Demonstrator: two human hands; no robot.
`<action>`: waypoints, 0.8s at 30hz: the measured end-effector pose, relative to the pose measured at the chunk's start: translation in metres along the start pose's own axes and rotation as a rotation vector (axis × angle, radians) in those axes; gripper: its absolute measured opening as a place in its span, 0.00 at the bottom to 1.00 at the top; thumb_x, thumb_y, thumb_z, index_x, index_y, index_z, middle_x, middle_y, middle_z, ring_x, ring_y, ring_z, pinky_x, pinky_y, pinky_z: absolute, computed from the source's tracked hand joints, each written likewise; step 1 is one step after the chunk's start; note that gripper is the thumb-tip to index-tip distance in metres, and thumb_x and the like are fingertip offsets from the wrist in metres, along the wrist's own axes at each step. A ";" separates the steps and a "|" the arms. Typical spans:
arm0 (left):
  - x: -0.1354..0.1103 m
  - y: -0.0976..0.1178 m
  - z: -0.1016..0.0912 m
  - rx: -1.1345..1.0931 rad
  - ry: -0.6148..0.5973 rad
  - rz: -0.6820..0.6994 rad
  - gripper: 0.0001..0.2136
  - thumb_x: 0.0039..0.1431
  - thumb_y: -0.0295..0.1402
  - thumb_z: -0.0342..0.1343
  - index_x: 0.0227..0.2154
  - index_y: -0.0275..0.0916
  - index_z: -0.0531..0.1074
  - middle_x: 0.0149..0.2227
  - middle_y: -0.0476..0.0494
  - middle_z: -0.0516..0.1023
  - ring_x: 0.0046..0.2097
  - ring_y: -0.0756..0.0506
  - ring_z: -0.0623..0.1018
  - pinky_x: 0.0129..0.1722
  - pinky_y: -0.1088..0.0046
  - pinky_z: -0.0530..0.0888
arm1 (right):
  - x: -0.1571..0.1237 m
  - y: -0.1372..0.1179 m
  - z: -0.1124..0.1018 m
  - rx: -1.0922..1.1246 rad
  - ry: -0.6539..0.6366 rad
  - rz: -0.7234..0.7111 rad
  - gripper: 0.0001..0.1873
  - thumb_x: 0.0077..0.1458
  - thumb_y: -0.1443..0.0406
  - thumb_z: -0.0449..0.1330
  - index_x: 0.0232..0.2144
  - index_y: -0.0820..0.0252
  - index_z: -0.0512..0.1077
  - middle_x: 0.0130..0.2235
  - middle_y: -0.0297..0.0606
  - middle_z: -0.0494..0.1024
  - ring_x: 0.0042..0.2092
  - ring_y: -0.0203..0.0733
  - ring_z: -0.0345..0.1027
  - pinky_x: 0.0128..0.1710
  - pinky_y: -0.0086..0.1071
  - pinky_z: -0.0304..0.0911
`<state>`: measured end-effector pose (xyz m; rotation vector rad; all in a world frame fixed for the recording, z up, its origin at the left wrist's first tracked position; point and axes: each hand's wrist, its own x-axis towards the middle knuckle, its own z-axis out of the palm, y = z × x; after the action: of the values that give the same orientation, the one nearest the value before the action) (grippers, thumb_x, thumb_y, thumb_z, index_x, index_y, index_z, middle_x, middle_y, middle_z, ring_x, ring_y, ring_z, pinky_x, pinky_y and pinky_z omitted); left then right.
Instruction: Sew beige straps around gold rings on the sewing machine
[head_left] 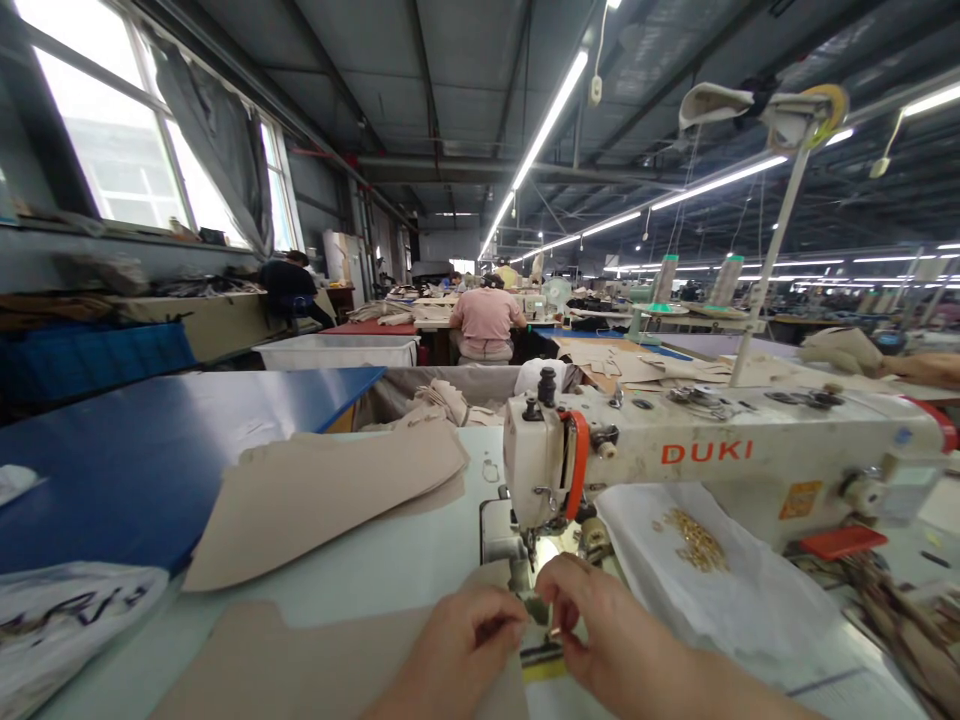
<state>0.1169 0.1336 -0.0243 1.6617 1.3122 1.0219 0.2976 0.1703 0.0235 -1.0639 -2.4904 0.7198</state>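
My left hand [469, 645] rests over a beige fabric piece [300, 665], its fingers pinched together near the piece's right edge. Whatever lies between those fingertips is hidden. Close beside it, my right hand [600, 625] has its thumb and fingers closed on a small gold-coloured piece [555, 632], too small to make out fully. Both hands are just in front of the needle area of a white sewing machine [637, 450], where a lamp glows. Several small gold-coloured metal pieces [697, 540] lie on a white cloth [660, 510] right of the machine's needle end.
A stack of beige cut pieces [337, 490] lies left on the pale table [375, 560]. A blue table [187, 430] and a white plastic bag [75, 620] are further left. A thread stand [772, 240] rises behind the machine. A person in pink [487, 320] sits ahead.
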 end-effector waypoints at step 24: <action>-0.002 0.004 -0.015 -0.675 -0.283 -0.278 0.15 0.38 0.38 0.66 0.26 0.34 0.72 0.20 0.49 0.74 0.21 0.52 0.70 0.25 0.76 0.66 | 0.019 0.001 -0.012 0.873 -0.285 0.228 0.21 0.26 0.76 0.71 0.28 0.63 0.70 0.26 0.28 0.74 0.27 0.29 0.65 0.28 0.24 0.59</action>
<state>0.1044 0.1319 -0.0148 1.0307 0.8470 0.8882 0.2919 0.1887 0.0349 -0.9243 -1.8729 1.8957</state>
